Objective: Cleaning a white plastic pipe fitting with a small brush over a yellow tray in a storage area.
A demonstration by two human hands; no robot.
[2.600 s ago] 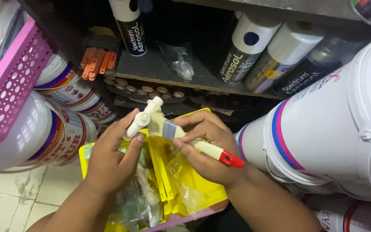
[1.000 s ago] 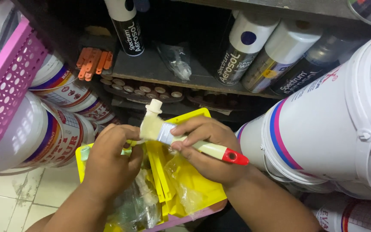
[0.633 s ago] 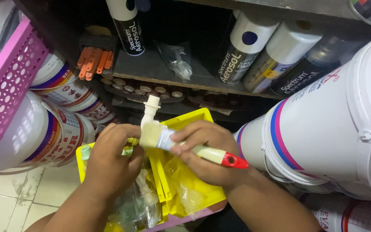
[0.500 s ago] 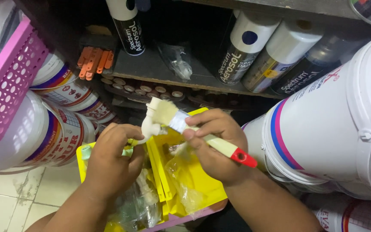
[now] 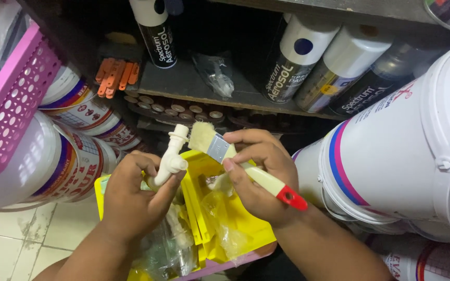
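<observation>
This is looking like a paint or hardware shop, stock crowding in on every side. Aerosol cans (image 5: 294,61) are lying along the front edge of a dark shelf (image 5: 194,86), with orange plugs (image 5: 115,75) sitting at its left end. White paint buckets (image 5: 407,151) are stacking up at the right and left, and a pink basket (image 5: 11,99) is leaning over the tiled floor (image 5: 6,239).

Pink perforated basket (image 5: 11,99) at left, white paint buckets (image 5: 63,161) beside it, large white bucket with pink and blue stripes (image 5: 402,151) at right, aerosol spray cans (image 5: 298,60) lying on dark shelf (image 5: 183,86), orange plastic plugs (image 5: 115,75), tiled floor (image 5: 6,244)
</observation>
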